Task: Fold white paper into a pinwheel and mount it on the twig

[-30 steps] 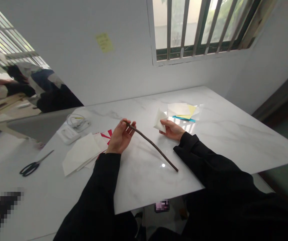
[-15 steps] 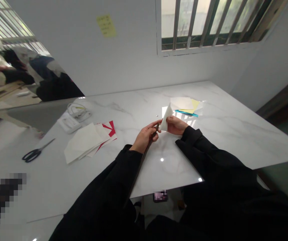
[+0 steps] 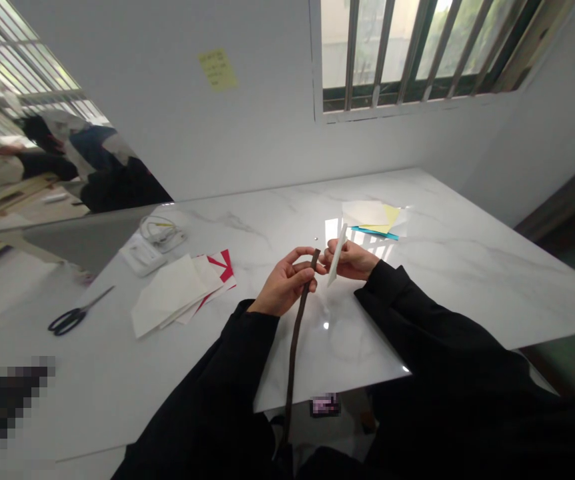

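Between the thumb and fingers of my left hand [image 3: 286, 280] is the upper end of a long, thin, slightly bent brown stick [image 3: 295, 340]. Its length slants down past the table's front edge toward my lap. My right hand [image 3: 355, 259] is closed on a white piece of paper [image 3: 338, 257], seen nearly edge-on, so its shape is hard to make out. The fingertips of both hands are close together above the white marbled table [image 3: 347, 333], and the top of the stick stands just left of the paper.
White and red papers [image 3: 177, 293] lie to the left, beside black-handled scissors [image 3: 70, 320] and a white box with a cable [image 3: 142, 253]. White, yellow and blue sheets [image 3: 372, 217] are behind my right hand. A barred window and a yellow note [image 3: 217, 68] are on the wall.
My left hand has swung slightly left and the stick has come away from my sleeve, showing its length. The paper has turned more edge-on and dropped a little in view.
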A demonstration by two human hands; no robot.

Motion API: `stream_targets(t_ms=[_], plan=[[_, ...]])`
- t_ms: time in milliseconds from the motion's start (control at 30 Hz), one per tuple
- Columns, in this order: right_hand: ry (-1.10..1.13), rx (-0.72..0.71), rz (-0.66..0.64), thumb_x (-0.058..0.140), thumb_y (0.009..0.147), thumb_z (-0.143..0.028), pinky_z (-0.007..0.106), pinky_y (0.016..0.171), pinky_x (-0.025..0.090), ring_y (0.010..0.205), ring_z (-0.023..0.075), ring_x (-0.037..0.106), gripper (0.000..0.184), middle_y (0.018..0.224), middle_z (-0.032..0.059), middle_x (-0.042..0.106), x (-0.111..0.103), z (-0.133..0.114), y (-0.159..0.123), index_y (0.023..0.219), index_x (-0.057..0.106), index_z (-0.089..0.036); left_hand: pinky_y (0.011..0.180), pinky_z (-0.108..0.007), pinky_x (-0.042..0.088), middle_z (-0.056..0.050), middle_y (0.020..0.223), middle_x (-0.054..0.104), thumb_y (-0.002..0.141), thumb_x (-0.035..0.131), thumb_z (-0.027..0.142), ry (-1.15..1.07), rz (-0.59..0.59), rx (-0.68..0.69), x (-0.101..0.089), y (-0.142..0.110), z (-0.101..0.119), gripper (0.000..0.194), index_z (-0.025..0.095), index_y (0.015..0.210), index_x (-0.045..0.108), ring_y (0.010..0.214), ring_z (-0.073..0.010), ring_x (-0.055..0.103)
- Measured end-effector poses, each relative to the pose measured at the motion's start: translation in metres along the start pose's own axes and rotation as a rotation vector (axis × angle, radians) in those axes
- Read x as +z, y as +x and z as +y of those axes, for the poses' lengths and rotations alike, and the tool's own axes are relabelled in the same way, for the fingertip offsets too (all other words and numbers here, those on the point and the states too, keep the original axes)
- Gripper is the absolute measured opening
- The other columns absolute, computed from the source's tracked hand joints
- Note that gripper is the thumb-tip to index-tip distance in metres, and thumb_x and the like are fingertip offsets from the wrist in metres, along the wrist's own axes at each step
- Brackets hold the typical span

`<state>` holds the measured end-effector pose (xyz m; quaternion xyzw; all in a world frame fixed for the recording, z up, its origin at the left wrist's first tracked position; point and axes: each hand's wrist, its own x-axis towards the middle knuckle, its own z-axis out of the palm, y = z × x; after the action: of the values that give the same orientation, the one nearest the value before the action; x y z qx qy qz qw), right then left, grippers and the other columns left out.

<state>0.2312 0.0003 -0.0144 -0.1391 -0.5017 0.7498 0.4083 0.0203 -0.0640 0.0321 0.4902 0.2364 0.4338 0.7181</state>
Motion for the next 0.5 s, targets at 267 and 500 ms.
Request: stream_targets(t_ms=[267,500], plan=[[0.008,-0.08,-0.021,0.101,0.068,-0.038,0.028,0.071,0.058,0.073,0.0149,0.07,0.041,0.076,0.0004,0.07,0.01,-0.001,0.003,0.078,0.069,-0.016,0.054,-0.019,0.05,-0.001,0.091,0.074,0.073,0.096,0.032,0.096,0.077,0.003,0.001,0.001,0.0,0.052,0.022,0.115,0.068,0.061,-0.0083,0.061],[-0.01,-0.125,0.021,0.102,0.065,-0.034,0.026,0.067,0.056,0.072,0.0147,0.07,0.038,0.073,0.0006,0.071,0.017,-0.008,0.002,0.073,0.07,-0.015,0.056,-0.023,0.055,0.0,0.088,0.072,0.079,0.091,0.037,0.16,0.069,0.037,0.003,0.0,0.002,0.045,0.021,0.115,0.071,0.059,-0.0081,0.06]])
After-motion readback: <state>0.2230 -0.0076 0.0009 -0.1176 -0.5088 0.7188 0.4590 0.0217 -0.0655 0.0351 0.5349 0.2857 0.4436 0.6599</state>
